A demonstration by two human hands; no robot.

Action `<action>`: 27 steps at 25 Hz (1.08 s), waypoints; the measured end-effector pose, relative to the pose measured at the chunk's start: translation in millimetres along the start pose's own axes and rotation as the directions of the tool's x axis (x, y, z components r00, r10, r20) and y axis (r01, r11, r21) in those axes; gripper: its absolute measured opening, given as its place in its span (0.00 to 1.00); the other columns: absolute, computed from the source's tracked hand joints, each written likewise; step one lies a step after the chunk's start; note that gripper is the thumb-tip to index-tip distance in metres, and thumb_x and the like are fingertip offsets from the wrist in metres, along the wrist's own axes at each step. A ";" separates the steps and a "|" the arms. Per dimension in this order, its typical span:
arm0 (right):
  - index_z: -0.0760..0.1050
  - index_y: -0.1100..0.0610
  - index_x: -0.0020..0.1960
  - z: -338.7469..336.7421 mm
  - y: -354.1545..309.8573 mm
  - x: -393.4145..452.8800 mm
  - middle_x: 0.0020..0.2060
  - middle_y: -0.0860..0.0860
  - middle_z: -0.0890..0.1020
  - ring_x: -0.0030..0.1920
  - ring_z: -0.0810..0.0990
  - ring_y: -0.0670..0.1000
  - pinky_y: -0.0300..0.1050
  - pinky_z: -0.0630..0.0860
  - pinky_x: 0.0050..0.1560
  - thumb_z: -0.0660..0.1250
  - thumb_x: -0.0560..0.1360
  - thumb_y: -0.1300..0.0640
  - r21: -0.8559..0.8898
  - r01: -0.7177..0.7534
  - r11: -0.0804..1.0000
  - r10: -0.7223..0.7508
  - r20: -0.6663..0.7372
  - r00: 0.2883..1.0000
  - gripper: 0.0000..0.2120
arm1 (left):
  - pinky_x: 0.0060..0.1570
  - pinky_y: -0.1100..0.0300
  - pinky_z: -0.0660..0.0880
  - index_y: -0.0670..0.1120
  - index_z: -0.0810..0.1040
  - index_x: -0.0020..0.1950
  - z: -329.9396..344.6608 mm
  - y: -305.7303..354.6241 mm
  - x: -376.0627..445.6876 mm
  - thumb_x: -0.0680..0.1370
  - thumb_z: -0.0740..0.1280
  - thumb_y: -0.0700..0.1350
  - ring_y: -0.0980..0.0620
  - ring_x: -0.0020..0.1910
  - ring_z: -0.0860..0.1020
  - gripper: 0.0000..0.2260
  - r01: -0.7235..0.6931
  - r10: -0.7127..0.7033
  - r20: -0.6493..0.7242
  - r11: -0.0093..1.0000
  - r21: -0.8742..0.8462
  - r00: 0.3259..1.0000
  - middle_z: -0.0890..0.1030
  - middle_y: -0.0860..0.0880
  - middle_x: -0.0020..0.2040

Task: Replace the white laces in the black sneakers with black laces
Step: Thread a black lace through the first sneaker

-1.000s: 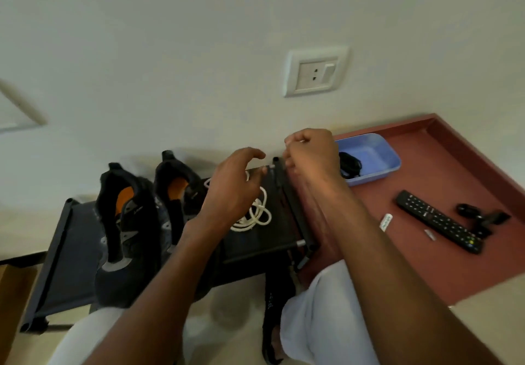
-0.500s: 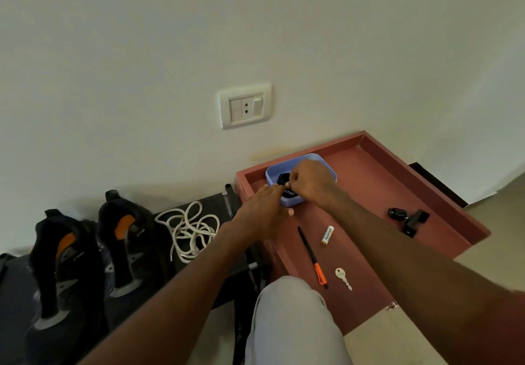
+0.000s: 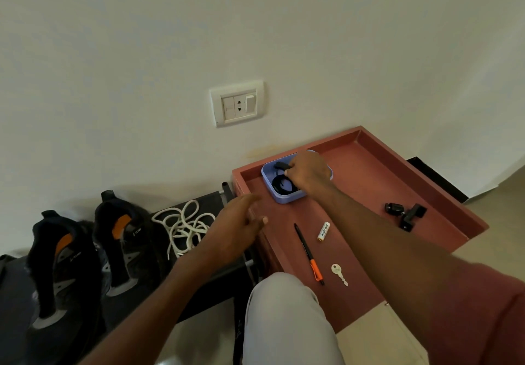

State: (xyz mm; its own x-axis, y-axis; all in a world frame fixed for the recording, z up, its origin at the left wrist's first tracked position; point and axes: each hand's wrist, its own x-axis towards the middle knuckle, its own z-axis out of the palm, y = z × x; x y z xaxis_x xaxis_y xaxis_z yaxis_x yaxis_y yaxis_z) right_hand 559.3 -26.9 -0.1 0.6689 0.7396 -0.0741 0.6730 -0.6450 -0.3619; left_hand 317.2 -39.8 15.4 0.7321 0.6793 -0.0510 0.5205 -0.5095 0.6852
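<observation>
Two black sneakers (image 3: 122,248) with orange tongues stand without laces on a low dark rack (image 3: 210,203) at the left. A heap of white laces (image 3: 184,227) lies on the rack beside them. Black laces (image 3: 282,184) are coiled in a small blue tray (image 3: 268,177) on the red table (image 3: 366,183). My right hand (image 3: 308,173) reaches into the blue tray, fingers closed on a black lace. My left hand (image 3: 235,227) hovers with fingers apart and nothing in it over the red table's left edge, between the white laces and the tray.
On the red table lie a black and orange pen (image 3: 308,254), a white battery (image 3: 324,231), a key (image 3: 339,274) and small black parts (image 3: 406,214). A wall socket (image 3: 238,105) sits above. My knee in grey trousers (image 3: 287,316) is at the front.
The view swung right from the rack to the red table. My right hand went into the blue tray and took a black lace. My left hand drew back from the tray.
</observation>
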 end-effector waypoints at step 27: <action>0.86 0.50 0.56 50.9 -205.3 -147.1 0.47 0.43 0.87 0.46 0.84 0.38 0.36 0.75 0.44 0.69 0.82 0.52 0.778 0.063 0.625 -0.431 0.276 0.859 0.07 | 0.64 0.52 0.73 0.60 0.60 0.82 -142.7 -132.3 -73.3 0.85 0.60 0.45 0.52 0.65 0.74 0.26 0.271 -0.372 -0.043 0.745 -0.609 0.927 0.75 0.50 0.69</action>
State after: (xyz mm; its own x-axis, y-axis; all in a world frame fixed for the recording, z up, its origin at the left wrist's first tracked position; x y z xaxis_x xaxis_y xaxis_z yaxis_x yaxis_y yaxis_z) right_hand 306.7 6.5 37.8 0.1976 0.9663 -0.1647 0.2169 -0.2070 -0.9540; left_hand 132.0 53.2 32.2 0.4663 0.8422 -0.2707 0.3183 0.1258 0.9396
